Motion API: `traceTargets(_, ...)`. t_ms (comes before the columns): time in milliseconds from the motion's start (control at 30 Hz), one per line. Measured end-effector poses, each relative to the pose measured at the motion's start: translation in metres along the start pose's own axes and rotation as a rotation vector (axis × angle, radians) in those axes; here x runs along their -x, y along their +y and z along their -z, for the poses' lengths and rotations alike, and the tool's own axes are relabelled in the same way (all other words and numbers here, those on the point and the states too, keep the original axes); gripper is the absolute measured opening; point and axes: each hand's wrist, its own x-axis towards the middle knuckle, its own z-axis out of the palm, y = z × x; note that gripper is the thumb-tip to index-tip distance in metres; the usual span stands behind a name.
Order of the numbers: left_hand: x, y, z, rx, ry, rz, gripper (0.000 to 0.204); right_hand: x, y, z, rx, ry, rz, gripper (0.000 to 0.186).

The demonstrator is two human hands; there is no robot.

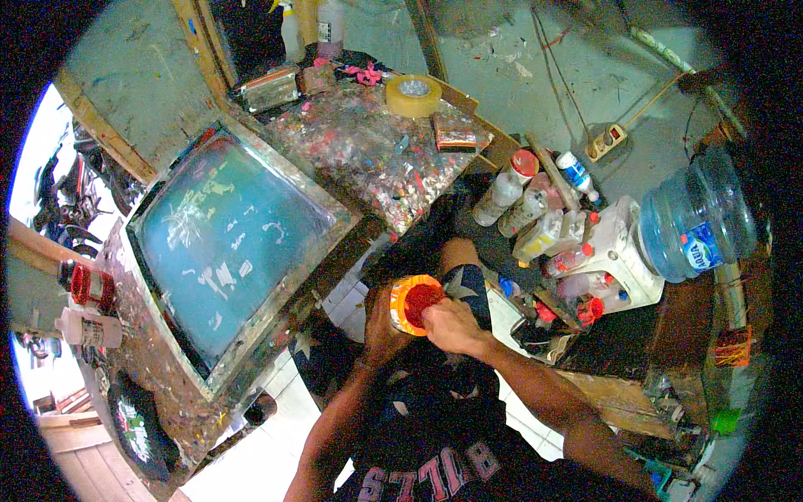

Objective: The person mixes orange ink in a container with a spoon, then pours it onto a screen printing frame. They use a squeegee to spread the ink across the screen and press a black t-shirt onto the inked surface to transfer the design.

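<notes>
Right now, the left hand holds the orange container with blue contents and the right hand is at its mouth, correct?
No: the head view shows red contents, not blue. The left hand holds the orange container and the right hand is at its mouth.

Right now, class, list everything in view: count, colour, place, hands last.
Round open plastic tub: one, orange and white with red contents, centre
Rectangular framed screen: one, teal, left of centre
Paint-splattered tabletop: one, multicoloured, upper centre
Round tape roll: one, yellowish, on the tabletop
Crumpled scraps: several, pink, on the tabletop
Spray bottle: one, white with yellow head, top edge
Round water jug: one, translucent blue, far right
Boxy plastic canister: one, white, left of the jug
Capped plastic bottles: several, clear and white, beside the canister
Power strip: one, white, upper right
Cylindrical container: one, red, far left
Left hand: one, bare, around the tub
Right hand: one, bare, at the tub's mouth
</notes>
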Motion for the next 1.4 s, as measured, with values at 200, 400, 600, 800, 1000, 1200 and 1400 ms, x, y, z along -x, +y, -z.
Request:
traceTargets(200, 0.001, 0.012, 0.003, -0.065, 0.071, -0.037, 0.08, -0.001, 0.002, -0.001, -0.05, 0.249, -0.096, 0.016)
traceTargets(400, 0.0, 0.011, 0.005, -0.113, -0.018, -0.006, 0.089, 0.0, -0.003, -0.003, -0.202, 0.209, -0.048, 0.02)
traceTargets(600, 0.003, 0.004, 0.0, -0.068, 0.008, 0.025, 0.096, 0.001, -0.002, -0.002, -0.021, -0.069, -0.075, 0.024)
traceTargets(800, 0.005, 0.003, -0.002, -0.123, 0.088, 0.025, 0.078, 0.005, -0.006, 0.001, -0.189, 0.221, -0.138, 0.019)
traceTargets(1000, 0.002, 0.005, -0.001, -0.007, 0.059, 0.055, 0.085, 0.004, 0.001, -0.004, -0.218, 0.234, -0.045, 0.019)
traceTargets(1200, 0.0, 0.006, 0.002, -0.048, 0.07, 0.031, 0.087, 0.006, 0.006, -0.011, -0.131, 0.094, 0.044, 0.024)
traceTargets(1400, 0.005, 0.001, -0.001, -0.159, 0.168, -0.095, 0.094, 0.008, 0.004, -0.005, -0.094, 0.135, -0.089, 0.02)
